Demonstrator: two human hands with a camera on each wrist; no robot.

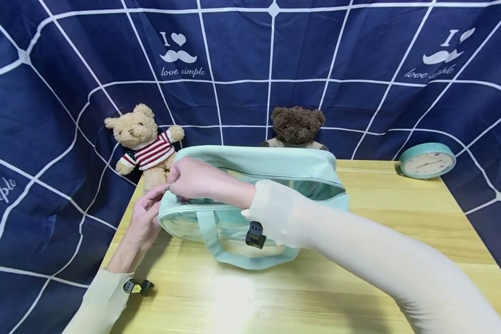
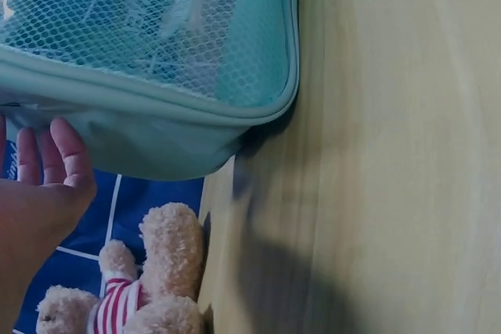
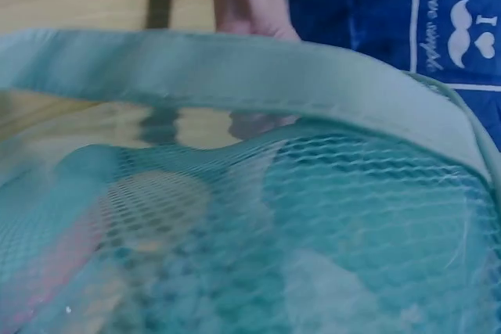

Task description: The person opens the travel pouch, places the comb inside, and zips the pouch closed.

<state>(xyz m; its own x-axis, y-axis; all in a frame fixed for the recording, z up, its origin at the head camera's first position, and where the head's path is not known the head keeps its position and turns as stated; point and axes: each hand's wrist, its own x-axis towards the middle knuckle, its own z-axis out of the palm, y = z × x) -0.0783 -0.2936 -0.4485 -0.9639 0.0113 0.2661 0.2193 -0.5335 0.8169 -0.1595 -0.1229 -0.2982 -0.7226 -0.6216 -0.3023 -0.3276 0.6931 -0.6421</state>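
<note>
A mint-green toiletry bag [image 1: 259, 160] with clear panels and mesh stands on the table, its zippered top gaping. At its left end my left hand [image 1: 146, 215] pinches the edge between thumb and forefinger. Its other fingers lie against the side of the bag in the left wrist view. My right hand [image 1: 204, 181] reaches across the opening to the same corner. Its fingers curl around a small metallic zipper pull [image 1: 167, 188], mostly hidden by the fingertips. Mesh and the bag's rim [image 3: 235, 68] fill the right wrist view.
A beige teddy bear [image 1: 152, 150] in a striped sweater leans behind the bag's left end. A dark brown bear [image 1: 297, 124] sits behind the bag. At the back right of the wooden table [image 1: 401, 222] stands a round teal clock [image 1: 427, 161]. Blue cloth [image 1: 242, 102] hangs behind.
</note>
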